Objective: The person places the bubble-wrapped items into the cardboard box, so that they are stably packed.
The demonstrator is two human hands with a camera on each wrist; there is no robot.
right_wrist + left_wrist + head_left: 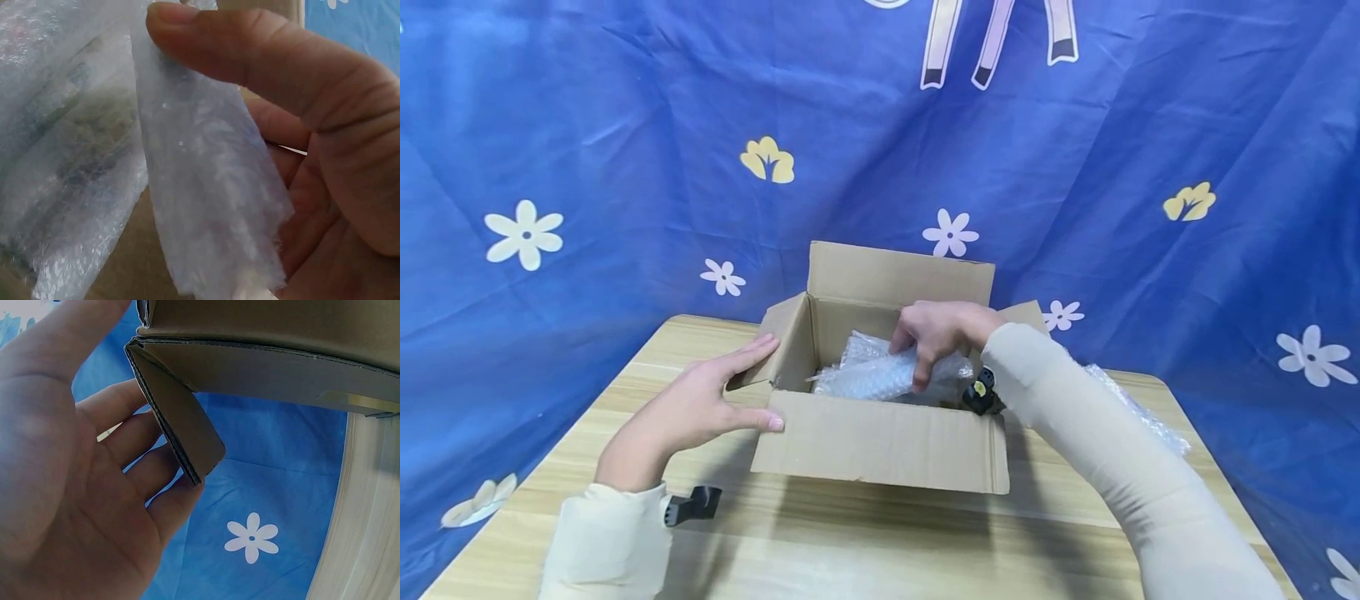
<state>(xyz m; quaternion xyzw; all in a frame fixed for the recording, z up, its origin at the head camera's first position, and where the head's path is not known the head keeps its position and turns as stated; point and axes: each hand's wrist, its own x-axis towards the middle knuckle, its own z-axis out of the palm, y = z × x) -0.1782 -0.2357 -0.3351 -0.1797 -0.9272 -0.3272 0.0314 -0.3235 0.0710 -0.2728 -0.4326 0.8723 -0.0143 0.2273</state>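
Partly behind right hand, bubble wrap.

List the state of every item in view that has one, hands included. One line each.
Cardboard box: open at the top
Front flap: folded outward
Back flap: raised
Left flap: splayed outward
Held bubble wrap: inside the box, contents unclear
Outer bubble wrap: lying on the table
Left hand: spread, touching left flap
Right hand: pinching held bubble wrap
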